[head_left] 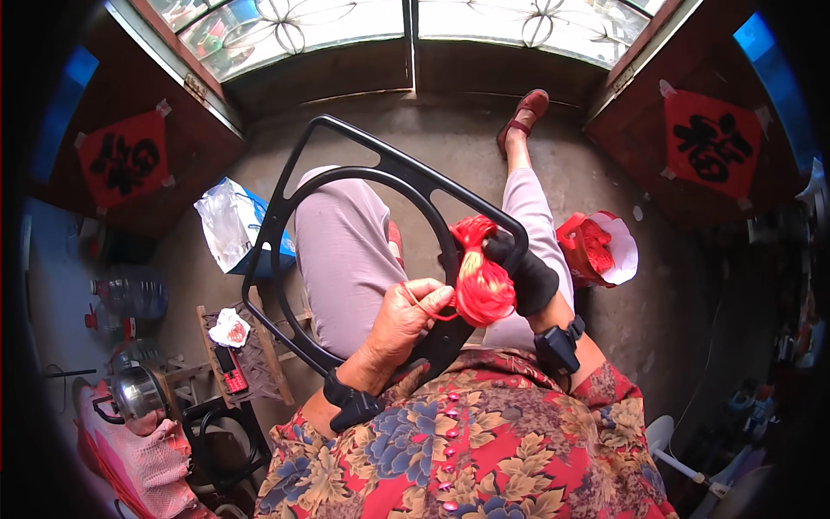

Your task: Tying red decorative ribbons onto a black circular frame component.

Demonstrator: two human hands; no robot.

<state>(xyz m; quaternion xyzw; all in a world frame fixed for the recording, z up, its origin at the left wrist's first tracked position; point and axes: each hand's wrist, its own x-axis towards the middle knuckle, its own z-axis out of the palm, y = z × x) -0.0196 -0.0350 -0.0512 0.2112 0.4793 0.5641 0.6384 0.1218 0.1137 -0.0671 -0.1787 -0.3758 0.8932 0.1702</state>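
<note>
A grey-brown floor (644,337) carries a blue-and-white carrier bag (251,229) on the person's left and a red bag with a pale inside (622,253), holding red strands (595,245), on the right. Also on the left stands a low wooden stool (262,368) with a woven seat; a crumpled white wad (229,327) and a black-and-red keypad phone (231,370) lie on it, near each other.

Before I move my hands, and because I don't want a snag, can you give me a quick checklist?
1. Left hand pinching the red strand: ok.
2. Black frame lying over the lap: ok.
3. Right hand's grip, black-gloved: cannot tell, fingers mostly hidden.
4. Red bundle free of knots: cannot tell.
5. Red-and-white bag apart from the frame: ok.
</note>
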